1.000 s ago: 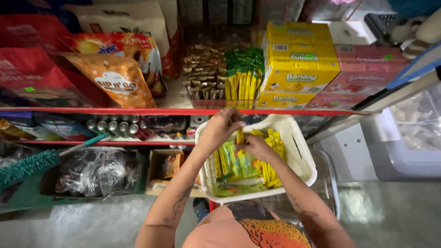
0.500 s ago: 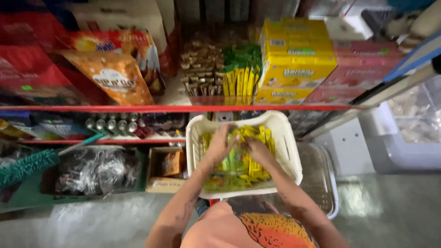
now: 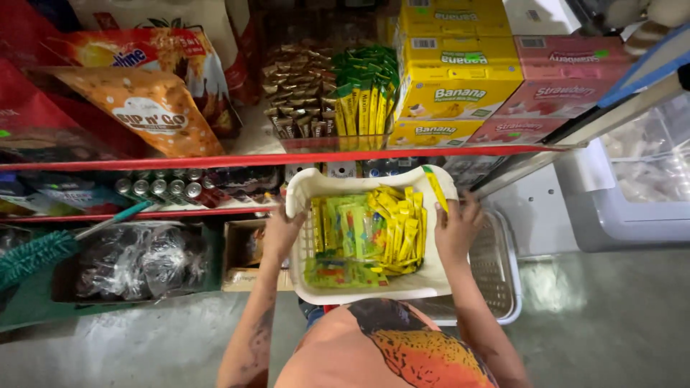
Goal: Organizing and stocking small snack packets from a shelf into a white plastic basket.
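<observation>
A white plastic basket [image 3: 374,289] sits in front of me, below the red-edged shelf. It holds several yellow and green stick sachets [image 3: 374,230] and a flat green packet [image 3: 338,273]. My left hand [image 3: 280,233] grips the basket's left wall. The right wall is gripped by my right hand [image 3: 456,230]. A single yellow sachet [image 3: 435,188] lies slanted along the rim just above my right fingers; I cannot tell whether the fingers pinch it.
The shelf [image 3: 287,158] above carries yellow boxes [image 3: 453,86], pink boxes [image 3: 568,79], orange snack bags [image 3: 144,108] and upright sachets [image 3: 359,100]. Cans [image 3: 165,188] stand on a lower shelf. A second white basket [image 3: 503,273] lies under mine; a white freezer [image 3: 632,208] is at the right.
Both hands have left the sachets in the middle of the basket and moved out to its two sides. The view has shifted closer to the shelf.
</observation>
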